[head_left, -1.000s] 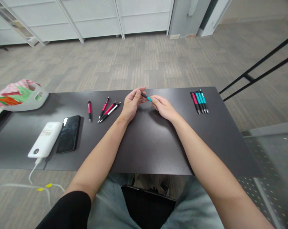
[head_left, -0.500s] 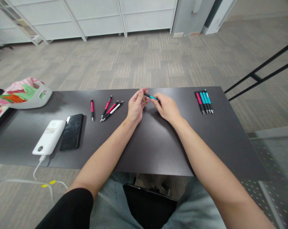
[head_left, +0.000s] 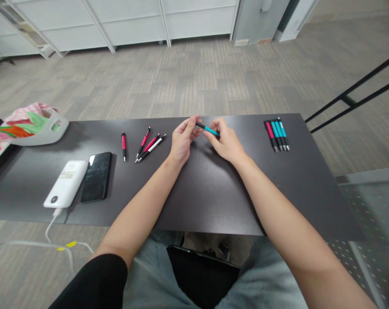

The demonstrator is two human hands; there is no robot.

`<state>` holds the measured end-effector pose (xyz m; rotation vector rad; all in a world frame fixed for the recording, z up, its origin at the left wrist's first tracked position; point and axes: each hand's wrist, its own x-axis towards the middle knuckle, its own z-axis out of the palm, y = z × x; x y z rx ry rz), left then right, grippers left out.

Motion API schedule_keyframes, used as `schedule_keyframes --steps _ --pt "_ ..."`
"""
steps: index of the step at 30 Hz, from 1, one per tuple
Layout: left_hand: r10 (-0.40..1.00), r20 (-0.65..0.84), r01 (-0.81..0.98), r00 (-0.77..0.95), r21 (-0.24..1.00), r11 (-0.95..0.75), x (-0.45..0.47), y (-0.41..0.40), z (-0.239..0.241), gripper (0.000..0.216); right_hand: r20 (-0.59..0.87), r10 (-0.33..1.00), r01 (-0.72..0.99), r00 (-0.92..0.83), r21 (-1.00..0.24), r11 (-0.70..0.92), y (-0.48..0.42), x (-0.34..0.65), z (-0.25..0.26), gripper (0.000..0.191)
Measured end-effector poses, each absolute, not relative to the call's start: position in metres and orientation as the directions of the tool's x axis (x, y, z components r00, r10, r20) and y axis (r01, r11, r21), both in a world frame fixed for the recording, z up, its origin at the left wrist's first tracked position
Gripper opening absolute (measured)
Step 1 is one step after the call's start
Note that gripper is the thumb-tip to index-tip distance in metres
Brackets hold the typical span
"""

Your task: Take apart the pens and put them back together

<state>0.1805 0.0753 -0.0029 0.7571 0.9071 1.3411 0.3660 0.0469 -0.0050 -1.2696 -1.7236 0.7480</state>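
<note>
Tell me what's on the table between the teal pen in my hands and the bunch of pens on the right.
Nothing: in the head view, only bare dark table separates the teal pen from the bunch of pens.

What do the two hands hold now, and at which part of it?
Both hold one teal pen above the table: the left hand pinches its black end, the right hand grips the teal end.

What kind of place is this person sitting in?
Probably an office or workroom. The floor is grey carpet tile, white panelled partitions line the far side, and the person sits at a plain dark table with both hands on a teal pen, beside a phone and power bank.
</note>
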Motion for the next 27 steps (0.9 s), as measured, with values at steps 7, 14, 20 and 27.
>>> schedule_keyframes --steps 7,14,20,27 --pt "0.996 -0.074 -0.395 -0.04 0.917 0.052 0.179 0.078 -0.007 0.01 0.284 0.952 0.452 -0.113 -0.838 0.304 0.051 0.368 -0.012 0.033" --pt "0.983 0.107 -0.183 -0.147 0.974 -0.133 0.164 0.088 -0.012 0.011 0.288 0.954 0.449 -0.085 -0.844 0.294 0.052 0.371 -0.015 0.047" --pt "0.963 0.263 0.429 0.056 0.865 -0.261 0.145 0.087 -0.01 0.011 0.318 0.946 0.431 -0.063 -0.846 0.313 0.058 0.377 -0.015 0.077" --pt "0.976 0.145 0.77 0.164 0.6 -0.219 0.15 0.074 -0.003 0.01 0.329 0.943 0.404 -0.05 -0.857 0.32 0.059 0.376 -0.015 0.075"
